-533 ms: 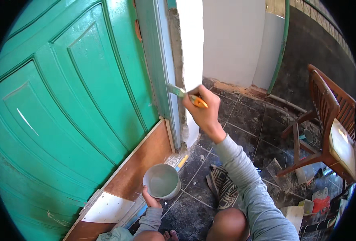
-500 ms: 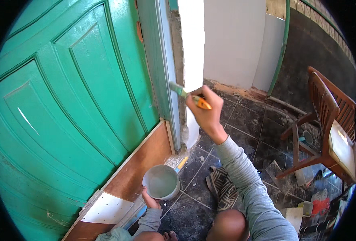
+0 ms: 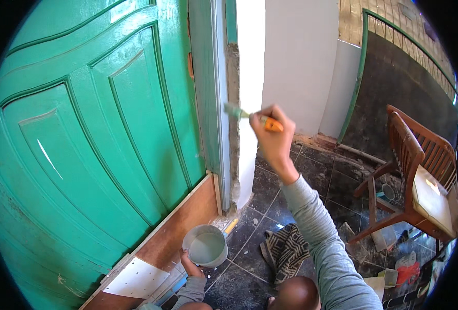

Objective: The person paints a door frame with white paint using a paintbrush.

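My right hand point(image 3: 275, 137) grips a paintbrush point(image 3: 272, 124) by its orange handle. The bristles, coated pale green-grey, point left at the edge of the grey-blue door frame point(image 3: 219, 98); whether they touch it I cannot tell. Low down, my left hand point(image 3: 190, 264) holds a round tub of paint point(image 3: 205, 248) by its near left side, fingers partly hidden behind the wall of the tub. Greyish-green paint fills part of it. Left of the frame stands a green panelled door point(image 3: 131, 113).
A brown board point(image 3: 182, 212) runs along the door's foot. On the dark tiled floor point(image 3: 255, 243) lie a patterned cloth point(image 3: 286, 252) and a yellow-handled tool point(image 3: 231, 226). A wooden chair point(image 3: 407, 170) stands right, near a red item point(image 3: 409, 273). A white wall edge point(image 3: 250, 67) adjoins the frame.
The view has tilted up and shifted slightly. My right hand and the brush have drawn a little to the right relative to the frame. The tub stays in my left hand.
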Action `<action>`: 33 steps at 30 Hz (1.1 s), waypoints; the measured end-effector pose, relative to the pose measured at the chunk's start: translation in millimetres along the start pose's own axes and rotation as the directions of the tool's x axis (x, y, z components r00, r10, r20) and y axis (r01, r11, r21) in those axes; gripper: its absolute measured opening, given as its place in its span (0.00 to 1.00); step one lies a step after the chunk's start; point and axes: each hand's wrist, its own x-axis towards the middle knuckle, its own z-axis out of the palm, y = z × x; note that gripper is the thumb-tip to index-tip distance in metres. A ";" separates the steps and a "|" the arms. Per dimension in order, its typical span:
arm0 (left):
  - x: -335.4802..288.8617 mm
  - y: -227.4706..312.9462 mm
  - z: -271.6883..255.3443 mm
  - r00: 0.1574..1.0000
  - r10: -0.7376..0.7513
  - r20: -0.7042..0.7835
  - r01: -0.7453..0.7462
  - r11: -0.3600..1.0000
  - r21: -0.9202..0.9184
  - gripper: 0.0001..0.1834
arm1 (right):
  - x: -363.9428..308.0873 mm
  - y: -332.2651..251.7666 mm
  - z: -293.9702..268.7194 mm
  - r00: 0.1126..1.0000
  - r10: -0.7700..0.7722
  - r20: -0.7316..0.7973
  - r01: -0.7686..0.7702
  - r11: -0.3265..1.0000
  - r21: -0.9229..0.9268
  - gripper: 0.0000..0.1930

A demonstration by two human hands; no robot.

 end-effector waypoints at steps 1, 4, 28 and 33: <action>-6.0 7.4 2.6 0.999 -0.019 -0.032 0.019 1.000 0.012 0.20 | 13.2 -13.9 2.0 0.999 0.016 -0.037 -0.013 0.997 0.073 0.07; -5.1 6.7 -1.9 0.998 0.011 -0.062 -0.010 1.000 0.020 0.21 | 57.8 -34.6 27.4 0.992 -0.045 -0.121 0.073 0.968 0.239 0.09; -16.8 11.3 16.7 0.994 0.108 0.008 -0.109 0.993 0.046 0.23 | -99.1 -44.6 -43.3 0.857 0.331 0.395 -0.400 0.910 0.106 0.05; -27.2 11.5 14.5 0.990 0.072 0.117 -0.082 0.993 0.086 0.28 | -133.7 -60.4 -68.4 0.475 0.406 0.781 -0.437 0.879 -0.191 0.09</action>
